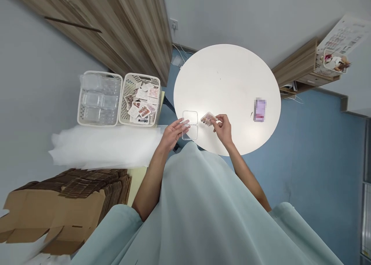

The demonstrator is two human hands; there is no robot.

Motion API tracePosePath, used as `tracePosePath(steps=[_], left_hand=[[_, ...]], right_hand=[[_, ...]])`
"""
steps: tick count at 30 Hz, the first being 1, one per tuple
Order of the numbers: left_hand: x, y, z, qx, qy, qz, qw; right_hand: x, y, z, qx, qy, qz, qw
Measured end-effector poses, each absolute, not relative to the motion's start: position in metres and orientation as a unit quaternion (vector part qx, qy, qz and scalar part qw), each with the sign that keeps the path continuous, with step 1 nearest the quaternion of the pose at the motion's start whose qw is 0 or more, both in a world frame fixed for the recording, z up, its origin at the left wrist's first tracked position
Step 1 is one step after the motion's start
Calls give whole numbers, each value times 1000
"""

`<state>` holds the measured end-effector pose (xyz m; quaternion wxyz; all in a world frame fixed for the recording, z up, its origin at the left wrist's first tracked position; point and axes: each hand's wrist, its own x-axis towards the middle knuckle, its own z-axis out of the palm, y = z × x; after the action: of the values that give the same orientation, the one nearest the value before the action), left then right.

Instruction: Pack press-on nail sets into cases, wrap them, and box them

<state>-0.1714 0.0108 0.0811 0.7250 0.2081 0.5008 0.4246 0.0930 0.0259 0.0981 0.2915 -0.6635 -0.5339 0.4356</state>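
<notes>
My left hand holds a clear plastic case by its left side, over the near edge of the round white table. The case's two halves are unfolded, one above the other, and nothing shows inside them. Just to the right, my right hand pinches a card of press-on nails between thumb and fingers. Brownish nail shapes line the card, which is tilted and apart from the case. Part of the card is hidden behind my fingers.
On the left stand a white basket of clear cases and another basket of nail cards. White foam sheets and flattened cardboard boxes lie nearer. A blurred purple item rests on the table's right.
</notes>
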Motion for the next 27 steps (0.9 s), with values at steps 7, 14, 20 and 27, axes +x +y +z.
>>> tracePosePath(steps=[7,14,20,27], left_hand=[[-146,17,88,246,480,401,740],[-136,15,90,235,465,401,753],[-133,12,90,240,458,410,751],[-129,9,96,231,457,414,752]], right_hand=[[85,18,129,-606,-596,461,257],[79,6,131,-588,-661,421,199],[80,-2,129,-585,-711,350,172],[79,-6,121,-593,-732,306,140]])
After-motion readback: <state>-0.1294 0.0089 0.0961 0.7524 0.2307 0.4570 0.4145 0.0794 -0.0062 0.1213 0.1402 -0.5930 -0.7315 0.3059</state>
